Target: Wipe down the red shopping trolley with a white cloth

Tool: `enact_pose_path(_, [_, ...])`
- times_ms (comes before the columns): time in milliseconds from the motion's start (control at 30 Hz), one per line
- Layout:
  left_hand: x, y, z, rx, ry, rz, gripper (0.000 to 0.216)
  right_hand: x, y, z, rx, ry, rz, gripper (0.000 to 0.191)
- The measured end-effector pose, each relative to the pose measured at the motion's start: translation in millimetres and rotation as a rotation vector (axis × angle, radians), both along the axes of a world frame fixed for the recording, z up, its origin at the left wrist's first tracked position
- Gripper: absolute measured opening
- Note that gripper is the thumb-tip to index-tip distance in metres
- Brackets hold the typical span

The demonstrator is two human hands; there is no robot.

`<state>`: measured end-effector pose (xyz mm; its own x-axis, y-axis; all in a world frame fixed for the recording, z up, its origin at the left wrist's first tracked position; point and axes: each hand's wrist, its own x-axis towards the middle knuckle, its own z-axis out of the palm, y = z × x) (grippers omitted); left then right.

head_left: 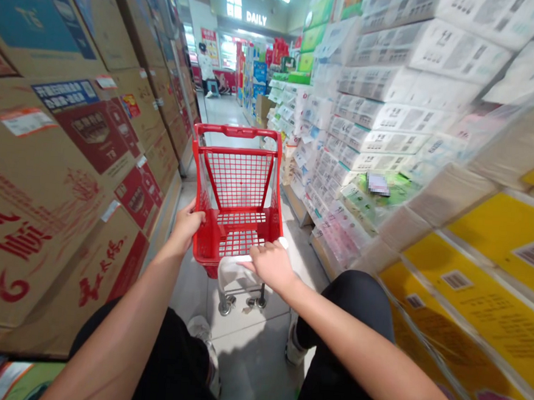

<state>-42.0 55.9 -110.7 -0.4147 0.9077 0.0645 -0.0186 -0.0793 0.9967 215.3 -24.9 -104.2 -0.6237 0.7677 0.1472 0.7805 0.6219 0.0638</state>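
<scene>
A small red shopping cart (204, 244) with a grid back and floor stands on the aisle floor between my legs. No goods show inside its basket. My left hand (187, 225) grips the cart's left side rim, thumb pointing inward. Around the white push handle (235, 260), at the end nearest me, my right hand (272, 262) is closed. Below the handle, the cart's grey legs and caster wheels (225, 307) rest on the tiles. My fingers on the outer left side of the basket are partly hidden.
Stacked cardboard boxes (34, 184) line the left close by. White packs (383, 110) and yellow packs (472, 269) are piled high on the right. The tiled aisle (222, 114) runs ahead, where a person (206, 68) is near a blue stool (212, 87).
</scene>
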Motion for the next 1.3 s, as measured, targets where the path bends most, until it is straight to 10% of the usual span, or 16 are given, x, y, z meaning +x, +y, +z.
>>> enact_pose_path(467, [23.6, -4.6, -0.5, 0.039, 0.069, 0.091, 0.074, -70.2, -16.1, -10.1, 0.01, 0.141, 0.056, 0.046])
enact_pose_path(900, [6.9, 2.3, -4.5, -0.018, 0.086, 0.078, 0.082, 37.5, 13.1, 0.5, 0.092, -0.031, 0.223, 0.047])
enact_pose_path(1300, [25.7, -1.8, -3.6, 0.039, 0.126, 0.064, 0.073, -49.0, -17.7, -0.6, 0.022, 0.074, 0.15, 0.03])
